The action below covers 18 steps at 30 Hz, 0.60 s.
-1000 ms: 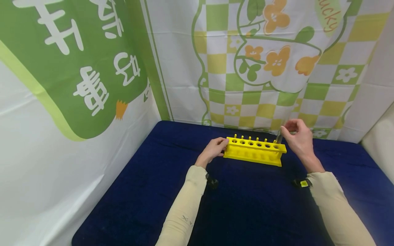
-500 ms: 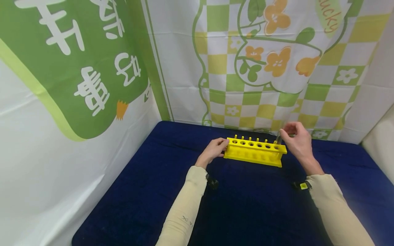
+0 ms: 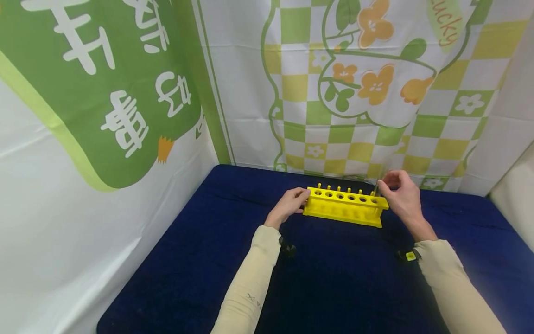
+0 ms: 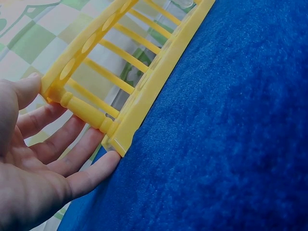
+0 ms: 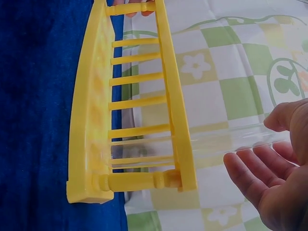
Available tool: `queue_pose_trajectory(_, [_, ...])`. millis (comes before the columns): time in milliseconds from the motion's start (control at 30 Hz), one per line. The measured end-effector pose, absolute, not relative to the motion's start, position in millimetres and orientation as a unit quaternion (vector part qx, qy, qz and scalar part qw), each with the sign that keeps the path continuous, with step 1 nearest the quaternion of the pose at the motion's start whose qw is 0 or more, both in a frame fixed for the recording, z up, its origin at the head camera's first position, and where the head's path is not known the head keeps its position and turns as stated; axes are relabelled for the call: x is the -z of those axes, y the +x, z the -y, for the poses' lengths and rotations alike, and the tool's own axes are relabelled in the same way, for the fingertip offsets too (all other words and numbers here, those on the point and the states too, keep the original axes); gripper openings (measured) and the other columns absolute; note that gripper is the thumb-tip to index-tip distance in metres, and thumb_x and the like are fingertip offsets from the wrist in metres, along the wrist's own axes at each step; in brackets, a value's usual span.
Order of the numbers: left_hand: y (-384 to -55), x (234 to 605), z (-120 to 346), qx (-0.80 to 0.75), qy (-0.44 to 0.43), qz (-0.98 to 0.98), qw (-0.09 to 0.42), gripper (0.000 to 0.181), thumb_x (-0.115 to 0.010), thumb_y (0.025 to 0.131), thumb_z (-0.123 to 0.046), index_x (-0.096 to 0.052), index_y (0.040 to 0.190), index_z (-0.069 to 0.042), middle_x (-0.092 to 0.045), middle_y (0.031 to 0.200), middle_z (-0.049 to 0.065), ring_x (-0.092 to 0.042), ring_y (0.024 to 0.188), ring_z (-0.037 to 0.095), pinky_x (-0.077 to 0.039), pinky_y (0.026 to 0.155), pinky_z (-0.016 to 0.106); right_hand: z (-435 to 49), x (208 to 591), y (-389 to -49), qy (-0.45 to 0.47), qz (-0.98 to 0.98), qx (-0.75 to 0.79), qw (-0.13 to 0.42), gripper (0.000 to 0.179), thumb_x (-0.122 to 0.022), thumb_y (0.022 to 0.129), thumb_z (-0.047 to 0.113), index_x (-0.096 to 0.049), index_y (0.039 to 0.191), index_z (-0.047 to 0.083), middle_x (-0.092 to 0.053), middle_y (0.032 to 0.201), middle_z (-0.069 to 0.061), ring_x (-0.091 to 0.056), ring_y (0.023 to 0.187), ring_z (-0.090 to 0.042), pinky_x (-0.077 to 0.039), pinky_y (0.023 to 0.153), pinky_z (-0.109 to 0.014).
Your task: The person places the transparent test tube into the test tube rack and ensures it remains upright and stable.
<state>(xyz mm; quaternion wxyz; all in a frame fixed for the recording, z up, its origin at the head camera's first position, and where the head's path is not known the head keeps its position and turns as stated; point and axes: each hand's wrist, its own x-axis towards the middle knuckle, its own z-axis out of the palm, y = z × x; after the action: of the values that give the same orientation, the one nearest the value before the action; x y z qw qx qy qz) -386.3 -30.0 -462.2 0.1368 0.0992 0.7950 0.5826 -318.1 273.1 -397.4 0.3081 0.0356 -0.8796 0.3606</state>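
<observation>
A yellow test tube rack (image 3: 342, 215) stands on the dark blue cloth, with a row of round holes along its top. My left hand (image 3: 289, 204) grips its left end; in the left wrist view, the thumb lies at the top bar and the fingers (image 4: 82, 149) are around the end post. At the other end, my right hand (image 3: 403, 197) pinches the upper part of a clear test tube (image 5: 211, 142) between thumb and fingers. The right wrist view shows the tube passing through the rack's end hole, its lower part close to the base. The tube's glass is faint in the head view.
The blue cloth (image 3: 333, 278) covers the table beneath both arms. Behind the rack hangs a printed, checked curtain (image 3: 317, 116), and a white and green one (image 3: 167, 153) hangs at the left. A row of yellow pegs (image 3: 339, 189) rises along the rack's back edge.
My right hand has come down a little, and the test tube sits lower in the rack's end hole. The left hand and the rack have stayed in place.
</observation>
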Motion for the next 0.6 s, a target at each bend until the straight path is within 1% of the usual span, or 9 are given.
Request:
queue_pose_trajectory(200, [-386.0,461.1,30.1,-0.583,0.101,-0.794,0.136,0.046,-0.050,0.099,-0.051,-0.059,0.131,-0.020,-0.061,0.126,0.004,-0.060,0.118,0.023,-0.056,0.095,0.040,-273.0,400.5,-317.8,0.038,0.885,-0.351,0.303,0.029,-0.066,0.092,0.020,-0.057,0.112,0.001,-0.066,0.099,-0.016,-0.045,0.079,0.009,-0.038,0.067,-0.005])
queue_pose_trajectory(400, [-386.5,460.1,30.3,-0.584,0.102,-0.794,0.135,0.046,-0.051,0.099,-0.050,-0.060,0.131,-0.019,-0.060,0.127,0.005,-0.059,0.118,0.023,-0.056,0.095,0.041,-272.7,403.0,-316.8,0.036,0.889,-0.346,0.298,0.028,-0.066,0.092,0.019,-0.057,0.111,0.001,-0.066,0.099,-0.016,-0.052,0.082,-0.004,-0.040,0.068,-0.009])
queue_pose_trajectory(600, [-385.4,460.6,30.6,-0.585,0.100,-0.793,0.139,0.045,-0.050,0.099,-0.050,-0.059,0.131,-0.019,-0.060,0.127,0.005,-0.059,0.118,0.023,-0.055,0.096,0.041,-273.2,406.0,-315.4,0.038,0.889,-0.349,0.293,0.028,-0.065,0.093,0.019,-0.056,0.111,0.001,-0.066,0.100,-0.016,-0.053,0.084,-0.006,-0.040,0.069,-0.009])
